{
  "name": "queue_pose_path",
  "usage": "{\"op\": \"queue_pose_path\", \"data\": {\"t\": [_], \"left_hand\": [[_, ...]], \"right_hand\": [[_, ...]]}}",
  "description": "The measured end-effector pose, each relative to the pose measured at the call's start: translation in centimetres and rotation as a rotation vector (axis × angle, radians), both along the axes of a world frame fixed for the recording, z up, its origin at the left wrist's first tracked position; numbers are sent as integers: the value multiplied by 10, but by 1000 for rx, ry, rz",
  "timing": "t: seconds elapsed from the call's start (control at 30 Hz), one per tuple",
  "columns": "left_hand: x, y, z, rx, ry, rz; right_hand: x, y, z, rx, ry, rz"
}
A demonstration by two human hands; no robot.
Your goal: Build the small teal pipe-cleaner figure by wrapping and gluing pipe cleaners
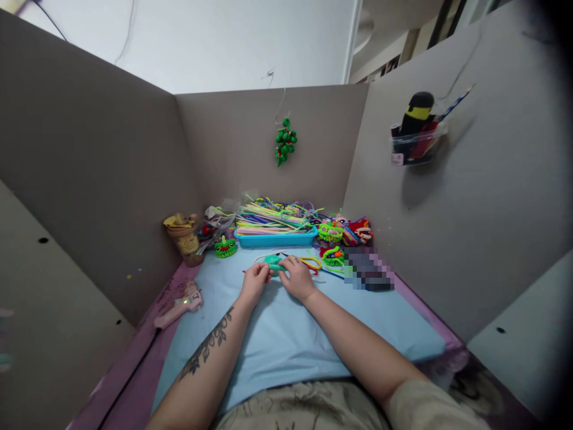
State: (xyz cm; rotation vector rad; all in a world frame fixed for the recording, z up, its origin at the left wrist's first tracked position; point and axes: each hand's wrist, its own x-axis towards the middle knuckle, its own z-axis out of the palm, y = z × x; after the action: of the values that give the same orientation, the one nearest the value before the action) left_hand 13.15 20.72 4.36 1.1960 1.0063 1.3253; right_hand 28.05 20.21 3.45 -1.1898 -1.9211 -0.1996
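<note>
Both my hands meet over the far middle of a light blue mat point(277, 334). My left hand point(255, 282) has its fingers curled in a pinch on a small teal pipe-cleaner piece point(273, 263). My right hand point(296, 278) is closed on the same teal piece from the right side. Loose red and yellow pipe cleaners point(313, 263) lie just beyond my right hand.
A blue tray point(275, 240) heaped with coloured pipe cleaners stands behind the hands. Small green and red fuzzy figures point(333, 255) sit to its right, one green figure point(225, 247) to its left. A pink glue gun point(179, 306) lies left. Grey cardboard walls enclose the desk.
</note>
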Motion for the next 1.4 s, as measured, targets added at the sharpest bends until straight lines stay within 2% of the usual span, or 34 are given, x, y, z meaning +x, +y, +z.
{"op": "queue_pose_path", "data": {"t": [0.13, 0.5, 0.63, 0.8, 0.97, 1.2, 1.4], "left_hand": [[0, -1, 2, 11, 23, -9], [-2, -2, 0, 58, 121, 28], [-5, -1, -2, 220, 235, 103], [-8, -2, -3, 523, 544, 216], [-9, -4, -2, 657, 704, 249], [-10, -3, -3, 645, 732, 248], [-11, 1, -4, 486, 717, 166]], "right_hand": [[0, -1, 0, -9, 8, 44], [1, 0, -2, -17, 16, 33], [1, 1, -2, -22, 9, 27], [2, 2, -4, -18, 6, 29], [1, 1, -4, -18, -11, 47], [2, 0, -3, 3, -2, 74], [2, -1, -2, 29, -29, 55]]}}
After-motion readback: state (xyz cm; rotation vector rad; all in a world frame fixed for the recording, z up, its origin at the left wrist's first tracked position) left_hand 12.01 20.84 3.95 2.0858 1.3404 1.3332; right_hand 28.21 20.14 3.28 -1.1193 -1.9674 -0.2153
